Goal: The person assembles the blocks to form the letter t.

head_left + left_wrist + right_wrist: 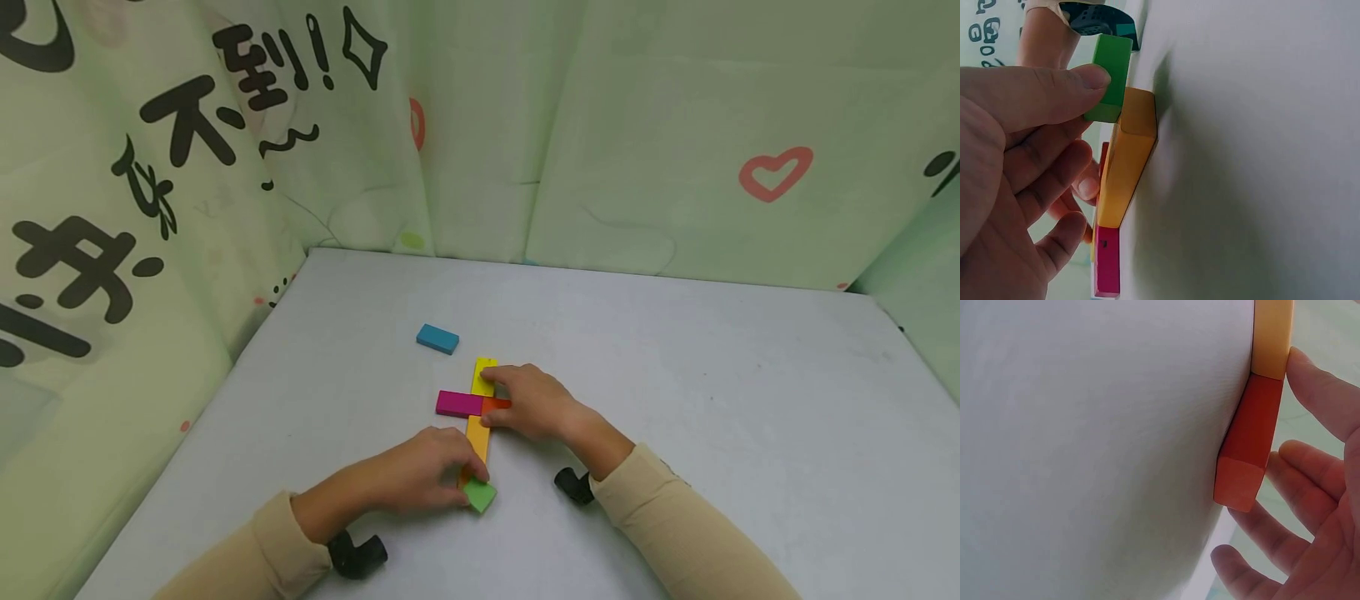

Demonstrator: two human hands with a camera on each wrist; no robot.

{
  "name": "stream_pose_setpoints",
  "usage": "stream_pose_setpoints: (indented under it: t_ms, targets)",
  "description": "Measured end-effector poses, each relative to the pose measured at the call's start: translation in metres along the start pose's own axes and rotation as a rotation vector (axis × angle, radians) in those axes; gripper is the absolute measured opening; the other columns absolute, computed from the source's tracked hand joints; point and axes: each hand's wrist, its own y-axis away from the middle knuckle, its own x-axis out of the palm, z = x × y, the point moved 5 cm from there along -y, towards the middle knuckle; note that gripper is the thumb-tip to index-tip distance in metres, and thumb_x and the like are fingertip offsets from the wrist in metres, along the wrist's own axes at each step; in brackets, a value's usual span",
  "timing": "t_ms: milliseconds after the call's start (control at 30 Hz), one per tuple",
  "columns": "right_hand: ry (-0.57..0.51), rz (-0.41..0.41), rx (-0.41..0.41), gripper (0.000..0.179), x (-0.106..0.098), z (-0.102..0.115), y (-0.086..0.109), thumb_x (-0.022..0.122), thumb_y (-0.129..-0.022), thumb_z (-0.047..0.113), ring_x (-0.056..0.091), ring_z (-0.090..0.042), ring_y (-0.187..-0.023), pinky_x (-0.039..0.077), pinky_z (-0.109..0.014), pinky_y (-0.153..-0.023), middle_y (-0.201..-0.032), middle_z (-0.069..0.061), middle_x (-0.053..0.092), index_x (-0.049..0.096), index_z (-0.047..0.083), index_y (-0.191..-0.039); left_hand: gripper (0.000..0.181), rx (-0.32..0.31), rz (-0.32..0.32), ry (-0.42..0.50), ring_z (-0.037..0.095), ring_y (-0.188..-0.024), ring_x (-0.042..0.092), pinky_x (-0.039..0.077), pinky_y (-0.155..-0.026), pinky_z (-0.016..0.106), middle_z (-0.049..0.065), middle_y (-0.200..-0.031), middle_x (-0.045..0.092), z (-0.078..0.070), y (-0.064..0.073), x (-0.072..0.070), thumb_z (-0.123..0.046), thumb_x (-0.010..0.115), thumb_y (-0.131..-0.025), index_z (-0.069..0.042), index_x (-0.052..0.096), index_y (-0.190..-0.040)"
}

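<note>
My left hand (429, 471) pinches a green block (482, 495) between thumb and fingers. In the left wrist view the green block (1115, 75) stands at the near end of a yellow-orange block (1129, 162). My right hand (536, 404) reaches over the other blocks with fingers spread. Its index fingertip rests on a yellow block (483, 377), and its thumb touches the yellow-orange block (477, 433). Between these lie a magenta block (457, 404) and, to its right, a red-orange block (1250, 425), partly covered by my hand in the head view.
A blue block (438, 339) lies apart, beyond the others to the left. Black wrist-worn devices (358, 557) sit below both sleeves. The white table (675, 375) meets a light green printed curtain (637, 125) at its back and left edges.
</note>
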Motion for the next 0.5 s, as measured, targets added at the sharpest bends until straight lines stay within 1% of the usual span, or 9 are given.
stream_pose_setpoints:
  t_ms: [200,500]
  targets:
    - [0.002,0.004,-0.004,0.067,0.0007,0.0007,-0.0007,0.079,-0.087,0.032,0.051,-0.032,-0.127,0.046,-0.047,-0.102,-0.14,-0.011,0.057,0.053,0.008,-0.144,0.029,0.003,0.023,-0.004,0.004,-0.113,0.052,0.041,-0.103,0.034,-0.019,-0.107,0.063,-0.004,0.0017,0.0024,-0.021,0.081,-0.086,-0.021,0.072,-0.114]
    - [0.009,0.0,-0.004,0.067,0.0013,-0.0005,-0.0015,0.079,-0.087,0.032,0.052,-0.033,-0.127,0.046,-0.047,-0.101,-0.139,-0.011,0.057,0.053,0.008,-0.144,0.026,0.013,0.058,-0.017,0.003,-0.114,0.05,0.039,-0.102,0.034,-0.022,-0.106,0.061,-0.0095,0.0036,0.006,-0.022,0.08,-0.087,-0.024,0.072,-0.112]
